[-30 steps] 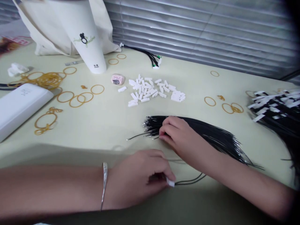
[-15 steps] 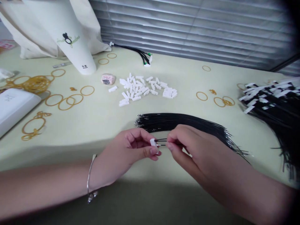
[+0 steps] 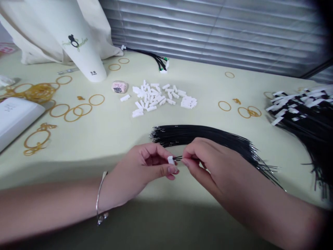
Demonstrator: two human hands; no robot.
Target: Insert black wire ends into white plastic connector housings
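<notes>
While left hand [image 3: 145, 165] pinches connector [image 3: 171, 160] | right hand [image 3: 208, 161] arched, apparently gripping wires [image 3: 178, 158]

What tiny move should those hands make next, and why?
Probably a gentle push by the right hand toward the white connector: the left hand pinches it, the right fingertips grip black wires leading to it, and whether every wire is fully seated is unclear.

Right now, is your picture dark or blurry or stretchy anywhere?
Head view: right corners go black; the table is shadowed nearest you; the white cup leans, maybe lens stretch; the wires at your fingertips look slightly soft.
</notes>
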